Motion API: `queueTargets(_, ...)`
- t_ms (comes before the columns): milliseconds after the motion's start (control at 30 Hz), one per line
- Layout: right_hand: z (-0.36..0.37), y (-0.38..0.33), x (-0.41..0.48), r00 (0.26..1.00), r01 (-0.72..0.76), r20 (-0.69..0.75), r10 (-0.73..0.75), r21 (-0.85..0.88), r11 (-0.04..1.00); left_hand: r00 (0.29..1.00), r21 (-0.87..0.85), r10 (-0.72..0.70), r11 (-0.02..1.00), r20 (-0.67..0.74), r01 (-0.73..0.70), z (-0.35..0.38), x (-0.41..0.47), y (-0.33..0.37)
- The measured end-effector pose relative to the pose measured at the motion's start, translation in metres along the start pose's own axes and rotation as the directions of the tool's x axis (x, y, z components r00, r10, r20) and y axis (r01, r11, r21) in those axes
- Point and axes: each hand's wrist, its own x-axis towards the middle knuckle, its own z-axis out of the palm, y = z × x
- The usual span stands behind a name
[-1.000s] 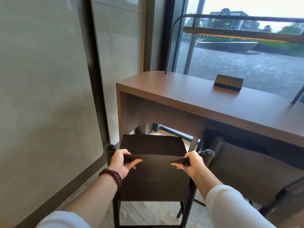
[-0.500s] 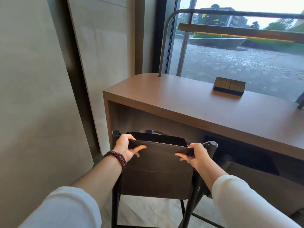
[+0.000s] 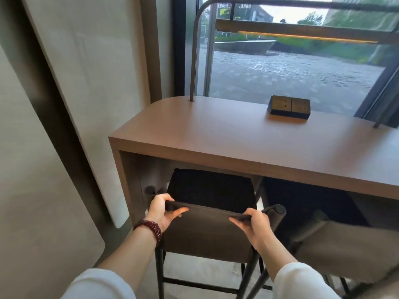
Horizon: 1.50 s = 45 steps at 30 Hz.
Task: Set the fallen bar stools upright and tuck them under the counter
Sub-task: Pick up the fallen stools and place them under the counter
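Observation:
A dark brown bar stool (image 3: 208, 236) stands upright at the left end of the wooden counter (image 3: 226, 139). Its black seat reaches partly under the counter top. My left hand (image 3: 163, 211), with a bead bracelet on the wrist, grips the left end of the backrest's top edge. My right hand (image 3: 254, 224) grips the right end of the same edge. A second stool (image 3: 345, 244) stands upright to the right, its seat under the counter.
A pale wall panel (image 3: 82, 87) stands close on the left. A dark socket block (image 3: 289, 106) sits on the counter, and a lamp's metal post (image 3: 194, 61) rises from the counter's back left. Behind is a large window.
The stool has slid forward and its seat now sits further under the counter. Both hands kept their grip on the backrest and moved with it.

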Motion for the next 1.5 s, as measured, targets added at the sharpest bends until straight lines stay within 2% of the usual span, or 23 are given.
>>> queueTargets(300,0.003,0.032,0.012,0.998,0.007,-0.068,-0.004,0.052,0.999,0.997,-0.05,-0.056,0.997,0.061,0.059,-0.022,0.021,0.0)
queueTargets(467,-0.003,0.026,0.007,0.995,-0.064,-0.076,0.06,-0.045,0.997,0.992,-0.029,-0.111,0.993,0.057,0.113,-0.029,0.025,0.002)
queueTargets(567,-0.01,0.021,-0.001,0.992,-0.099,-0.087,0.095,-0.044,0.994,0.99,-0.036,-0.142,0.989,0.025,0.143,-0.031,0.024,0.006)
queueTargets(700,-0.019,0.025,-0.006,0.989,-0.095,-0.114,0.097,0.025,0.995,0.993,-0.016,-0.12,0.993,0.013,0.12,-0.031,0.022,0.003)
queueTargets(933,-0.011,0.028,-0.007,0.979,0.063,-0.201,-0.021,0.204,0.977,0.998,0.072,-0.058,0.996,0.023,0.056,-0.013,0.021,-0.02)
queueTargets(1033,-0.006,0.028,-0.002,0.976,0.114,-0.21,-0.06,0.254,0.961,1.0,0.009,0.014,1.0,0.006,-0.014,-0.009,0.031,-0.024)
queueTargets(1133,0.0,0.031,0.001,0.974,0.127,-0.214,-0.071,0.262,0.957,0.999,-0.018,0.042,0.999,-0.006,-0.042,-0.012,0.037,-0.017)
queueTargets(1200,0.007,0.033,0.005,0.973,0.131,-0.217,-0.077,0.247,0.96,0.998,0.004,0.048,0.999,0.034,-0.048,-0.016,0.041,-0.009)
queueTargets(1300,0.017,0.035,0.012,0.972,0.123,-0.224,-0.07,0.232,0.965,0.995,0.034,0.039,0.999,0.094,-0.042,-0.021,0.048,0.002)
queueTargets(1500,0.02,0.033,0.015,0.974,0.109,-0.219,-0.061,0.215,0.971,0.994,0.04,0.01,0.999,0.109,-0.015,-0.02,0.054,0.006)
